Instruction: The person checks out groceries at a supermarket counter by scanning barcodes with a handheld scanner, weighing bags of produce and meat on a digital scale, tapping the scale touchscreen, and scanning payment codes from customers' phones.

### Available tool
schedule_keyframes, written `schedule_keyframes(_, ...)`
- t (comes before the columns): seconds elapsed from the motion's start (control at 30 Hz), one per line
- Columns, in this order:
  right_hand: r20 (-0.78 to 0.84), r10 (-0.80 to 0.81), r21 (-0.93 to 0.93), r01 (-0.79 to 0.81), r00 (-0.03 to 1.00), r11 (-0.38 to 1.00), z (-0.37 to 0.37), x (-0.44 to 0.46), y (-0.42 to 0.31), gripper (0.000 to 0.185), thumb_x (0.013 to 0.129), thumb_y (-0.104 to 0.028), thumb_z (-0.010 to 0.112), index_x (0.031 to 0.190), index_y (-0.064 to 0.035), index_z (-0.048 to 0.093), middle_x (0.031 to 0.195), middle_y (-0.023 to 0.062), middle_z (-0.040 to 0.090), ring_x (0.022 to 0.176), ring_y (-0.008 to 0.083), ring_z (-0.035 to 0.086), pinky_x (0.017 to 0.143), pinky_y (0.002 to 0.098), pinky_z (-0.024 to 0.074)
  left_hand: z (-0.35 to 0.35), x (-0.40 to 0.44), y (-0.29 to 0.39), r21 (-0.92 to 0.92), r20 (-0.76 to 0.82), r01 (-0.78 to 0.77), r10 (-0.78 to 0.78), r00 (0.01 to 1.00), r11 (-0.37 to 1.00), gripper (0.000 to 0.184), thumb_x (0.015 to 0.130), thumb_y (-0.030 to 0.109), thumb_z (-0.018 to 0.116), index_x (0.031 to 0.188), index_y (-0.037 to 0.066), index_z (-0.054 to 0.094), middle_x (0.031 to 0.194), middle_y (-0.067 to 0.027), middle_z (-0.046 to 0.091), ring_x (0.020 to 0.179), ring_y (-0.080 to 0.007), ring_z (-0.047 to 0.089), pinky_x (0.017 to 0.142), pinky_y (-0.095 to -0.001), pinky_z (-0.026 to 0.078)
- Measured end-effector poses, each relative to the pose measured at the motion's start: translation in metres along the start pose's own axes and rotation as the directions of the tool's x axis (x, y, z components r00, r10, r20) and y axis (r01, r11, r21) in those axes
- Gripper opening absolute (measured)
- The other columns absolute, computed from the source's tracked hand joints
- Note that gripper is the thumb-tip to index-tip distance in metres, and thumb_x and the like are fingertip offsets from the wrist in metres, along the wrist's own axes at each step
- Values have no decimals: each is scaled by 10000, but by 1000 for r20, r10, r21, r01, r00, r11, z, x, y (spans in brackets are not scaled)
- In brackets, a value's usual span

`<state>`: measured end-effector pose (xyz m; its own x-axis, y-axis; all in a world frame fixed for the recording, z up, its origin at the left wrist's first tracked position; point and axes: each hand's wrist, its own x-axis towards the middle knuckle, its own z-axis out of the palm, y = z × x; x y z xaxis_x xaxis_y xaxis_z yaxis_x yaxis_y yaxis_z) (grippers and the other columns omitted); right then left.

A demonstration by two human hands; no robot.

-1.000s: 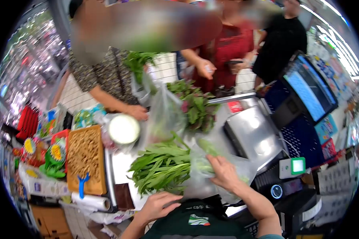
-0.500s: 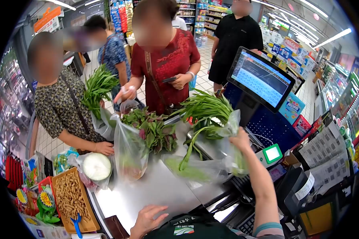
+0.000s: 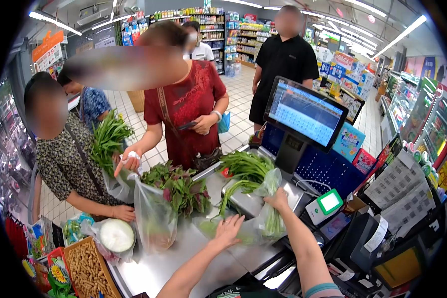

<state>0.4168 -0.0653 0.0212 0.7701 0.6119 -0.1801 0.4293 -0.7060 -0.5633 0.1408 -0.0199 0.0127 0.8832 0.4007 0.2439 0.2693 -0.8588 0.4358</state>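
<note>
My right hand (image 3: 277,198) is closed around the neck of a clear plastic bag (image 3: 271,221) with green stalks inside; long leafy greens (image 3: 246,166) stick out over a metal plate (image 3: 294,197). Fingers apart, my left hand (image 3: 227,232) reaches over another clear bag (image 3: 206,227) with something pale green in it; I cannot tell if it touches. To the left, a bunch of red-and-green leaves (image 3: 181,186) lies beside an upright clear bag (image 3: 155,218) on the steel counter (image 3: 184,268).
Across the counter, a person in red (image 3: 184,109) holds a phone, and another (image 3: 67,159) has bagged greens (image 3: 108,141). A cut white melon (image 3: 116,235) and a peanut tray (image 3: 89,265) sit left. A touchscreen (image 3: 307,113) and green-framed payment device (image 3: 329,202) stand right.
My left hand has moved from near my body up and forward to the bags. The greens in my right hand have come down onto the metal plate. The view has tilted up.
</note>
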Motion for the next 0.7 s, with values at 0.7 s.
schedule_keyframes(0.7, -182, -114, -188, 79, 977, 979, -46, -45, -59, 964, 710, -458, 742, 1369, 63, 269, 1258, 251, 450, 1147, 418, 487, 927, 471, 435, 3, -188, -40, -10, 299, 425, -402, 865, 905, 698, 703, 502, 711, 1186, 17, 577, 1242, -208, 545, 1147, -384, 492, 984, -516, 342)
